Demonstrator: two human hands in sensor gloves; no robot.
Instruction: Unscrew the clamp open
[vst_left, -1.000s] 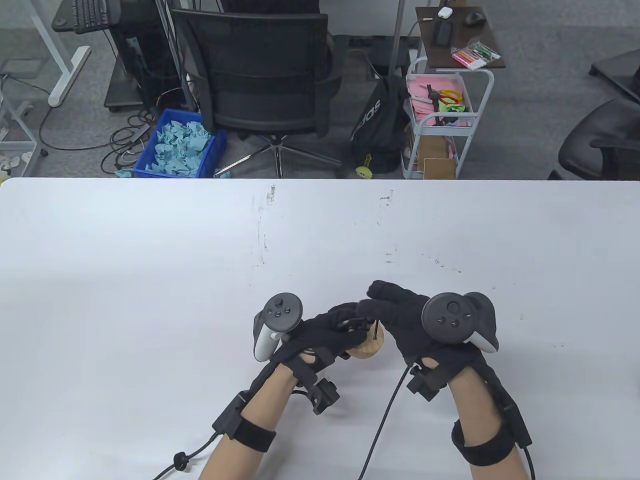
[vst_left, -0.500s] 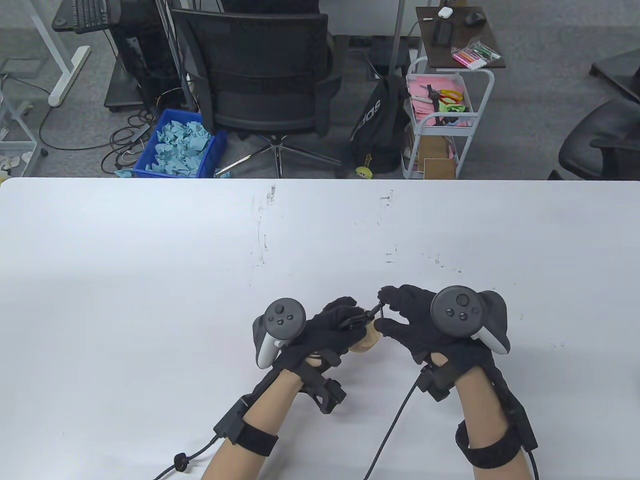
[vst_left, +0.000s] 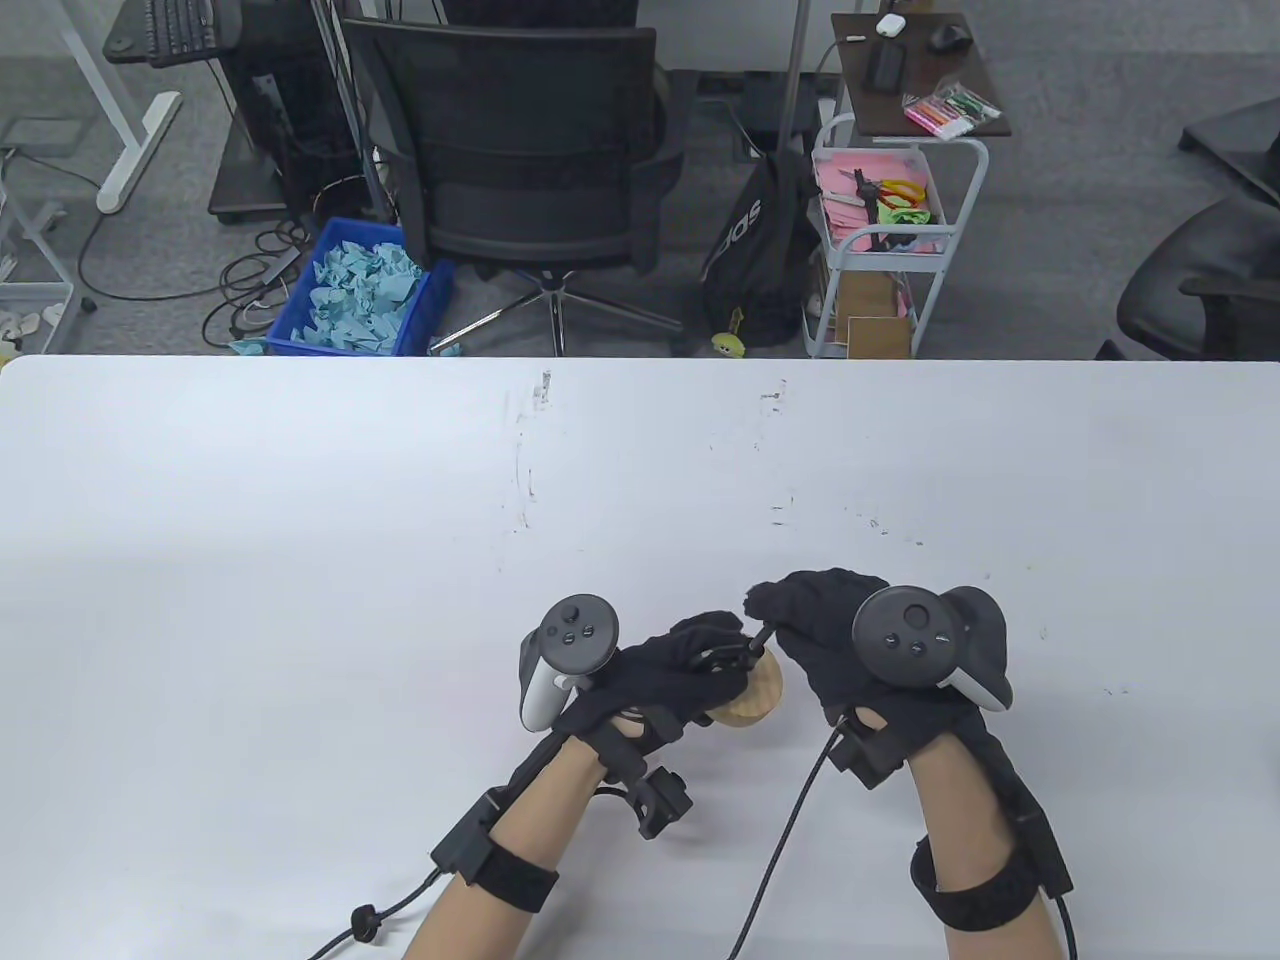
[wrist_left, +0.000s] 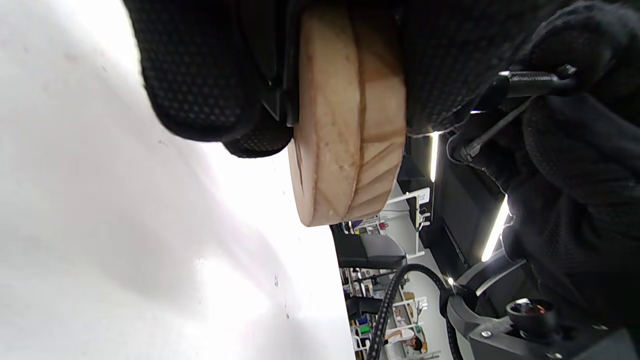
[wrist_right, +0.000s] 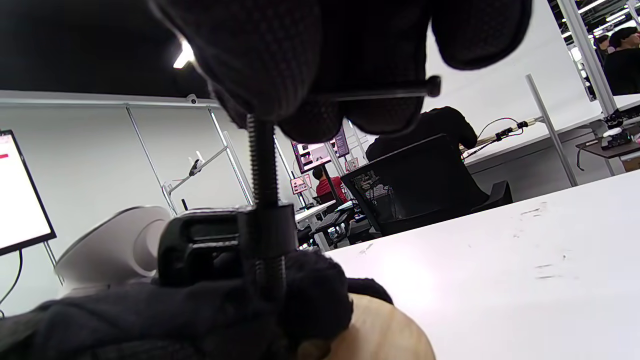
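Observation:
A small black C-clamp (vst_left: 722, 656) sits on a round wooden disc (vst_left: 752, 692) near the table's front middle. My left hand (vst_left: 672, 675) grips the clamp frame and the disc together. My right hand (vst_left: 812, 620) pinches the clamp's thin cross handle (wrist_right: 390, 93) at the top of the threaded screw (wrist_right: 263, 165). In the right wrist view the screw runs down through the black clamp frame (wrist_right: 210, 240). In the left wrist view the disc (wrist_left: 345, 125) stands on edge between my fingers, and the screw handle (wrist_left: 530, 82) shows at the right.
The white table (vst_left: 400, 560) stretches wide around both hands. A black office chair (vst_left: 520, 150), a blue bin of paper (vst_left: 360, 290) and a white cart (vst_left: 880, 240) stand on the floor beyond the far edge.
My right hand regripped the screw handle and turned it, its fingers curling over it. My left hand shifted slightly right with the clamp, and more of the disc's face shows.

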